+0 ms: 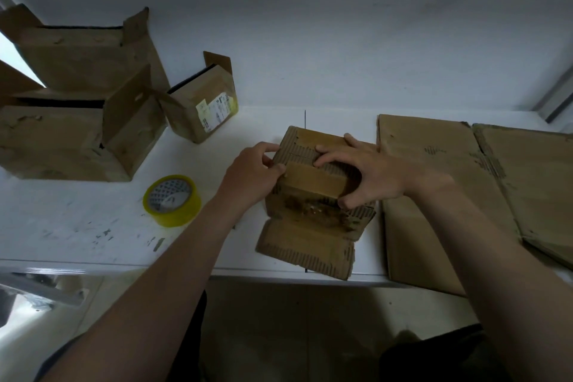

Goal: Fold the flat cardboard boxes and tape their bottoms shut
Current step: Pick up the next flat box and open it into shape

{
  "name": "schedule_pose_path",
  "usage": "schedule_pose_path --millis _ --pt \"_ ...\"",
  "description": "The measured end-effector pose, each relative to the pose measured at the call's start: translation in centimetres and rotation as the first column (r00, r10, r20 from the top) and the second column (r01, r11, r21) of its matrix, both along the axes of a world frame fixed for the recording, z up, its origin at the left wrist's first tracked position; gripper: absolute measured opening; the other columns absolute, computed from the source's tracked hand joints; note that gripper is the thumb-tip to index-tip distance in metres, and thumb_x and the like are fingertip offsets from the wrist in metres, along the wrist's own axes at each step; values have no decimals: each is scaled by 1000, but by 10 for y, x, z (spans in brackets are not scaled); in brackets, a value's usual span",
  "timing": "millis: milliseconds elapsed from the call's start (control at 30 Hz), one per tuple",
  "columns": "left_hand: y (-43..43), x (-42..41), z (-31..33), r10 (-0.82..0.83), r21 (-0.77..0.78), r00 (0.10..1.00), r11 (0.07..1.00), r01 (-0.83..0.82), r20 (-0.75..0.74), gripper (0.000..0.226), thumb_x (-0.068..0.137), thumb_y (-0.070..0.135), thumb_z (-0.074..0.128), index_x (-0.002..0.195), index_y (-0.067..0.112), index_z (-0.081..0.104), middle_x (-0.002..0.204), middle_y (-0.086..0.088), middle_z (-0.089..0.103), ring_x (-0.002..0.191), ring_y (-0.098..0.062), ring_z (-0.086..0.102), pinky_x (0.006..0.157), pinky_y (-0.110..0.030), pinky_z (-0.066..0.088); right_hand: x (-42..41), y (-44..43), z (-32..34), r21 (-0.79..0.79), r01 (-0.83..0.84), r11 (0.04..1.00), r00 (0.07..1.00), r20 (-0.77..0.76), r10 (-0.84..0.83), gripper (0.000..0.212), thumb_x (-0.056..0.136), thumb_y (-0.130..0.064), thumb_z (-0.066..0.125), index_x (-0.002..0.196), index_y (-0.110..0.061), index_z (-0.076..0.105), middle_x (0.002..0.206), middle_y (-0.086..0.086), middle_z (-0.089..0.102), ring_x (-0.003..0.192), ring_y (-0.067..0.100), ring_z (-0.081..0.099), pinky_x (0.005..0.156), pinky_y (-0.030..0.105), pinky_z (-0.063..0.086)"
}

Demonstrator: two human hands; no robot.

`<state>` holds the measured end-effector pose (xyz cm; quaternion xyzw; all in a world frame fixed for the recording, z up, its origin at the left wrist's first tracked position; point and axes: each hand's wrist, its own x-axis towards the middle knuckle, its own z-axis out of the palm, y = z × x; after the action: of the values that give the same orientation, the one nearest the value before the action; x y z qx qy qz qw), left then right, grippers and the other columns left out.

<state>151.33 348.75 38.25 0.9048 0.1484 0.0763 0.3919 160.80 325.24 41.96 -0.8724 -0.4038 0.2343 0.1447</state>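
A small brown cardboard box (310,183) stands on the white table (93,220), its folded flaps facing up and one flap lying flat toward me. My left hand (251,174) grips the box's left edge, thumb on the top flap. My right hand (366,174) arches over the top, fingers pressing the flaps down at the seam and thumb curled round the near right edge. A roll of yellow tape (172,200) lies on the table left of the box, apart from both hands. Flat cardboard sheets (440,195) lie to the right.
Three folded boxes stand at the left: a large one (83,56) against the wall, another large one (71,136) in front of it, and a small labelled box (204,108). The table's front edge runs just below the box. A metal rail (558,96) sits at far right.
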Motion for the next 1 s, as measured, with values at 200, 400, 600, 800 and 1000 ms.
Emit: schedule_pose_path --millis 200,400,600,800,1000 --pt "22 -14 -4 59 134 995 990 -48 -79 27 101 39 53 121 24 63 113 5 66 105 -18 61 85 -34 48 -5 5 -6 -10 18 1000 996 -87 -18 80 78 -29 75 141 -54 31 161 -34 6 149 16 -27 118 53 18" --pt "81 -45 -14 302 478 860 875 -78 -412 42 97 35 60 130 10 53 134 -19 52 118 -38 55 94 -40 46 -9 11 -11 60 -69 996 994 -83 74 78 81 -22 72 142 -53 34 158 -38 12 150 1 -19 120 41 18" --pt "114 -68 -33 293 406 808 911 -73 -511 46 102 31 56 140 5 57 146 -20 51 133 -38 48 111 -46 39 -16 27 -18 129 -120 984 990 -52 127 76 75 -32 65 142 -52 36 156 -41 17 150 -1 -14 120 37 17" --pt "107 -71 -10 288 333 942 917 -220 -170 34 99 30 59 127 11 65 117 -16 66 108 -39 61 83 -40 46 -20 41 -21 155 -123 980 991 -39 130 70 78 -40 63 142 -54 37 157 -39 18 151 1 -11 123 39 15" --pt "65 -55 50 164 59 935 980 -192 314 21 95 30 59 111 23 70 86 12 62 80 3 58 61 -24 37 -26 50 -24 237 -15 971 997 -68 32 54 95 -52 62 145 -47 44 157 -27 33 152 0 6 124 36 16"
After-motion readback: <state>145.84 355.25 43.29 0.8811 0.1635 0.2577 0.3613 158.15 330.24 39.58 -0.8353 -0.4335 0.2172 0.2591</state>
